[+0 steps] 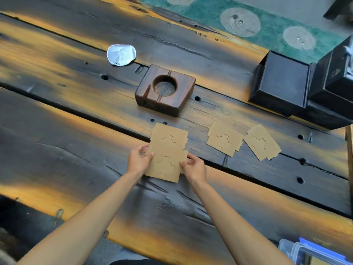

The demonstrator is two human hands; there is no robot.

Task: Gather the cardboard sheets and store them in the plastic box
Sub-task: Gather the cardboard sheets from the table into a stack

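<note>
Brown die-cut cardboard sheets lie on a dark wooden table [76, 115]. My left hand [138, 159] and my right hand [194, 168] both grip the near sheet [166, 165] by its left and right edges. It overlaps another sheet [170, 137] just beyond it. Two more sheets lie to the right: one [224, 140] near the middle, one [261, 142] further right and turned at an angle. The clear plastic box [305, 253] with blue clips shows at the bottom right corner, partly cut off.
A dark wooden block with a round hollow [165, 90] sits behind the sheets. A crumpled foil lid [121, 54] lies far left of it. Black boxes [280, 83] stand at the right. A green patterned mat [248, 22] runs along the far edge.
</note>
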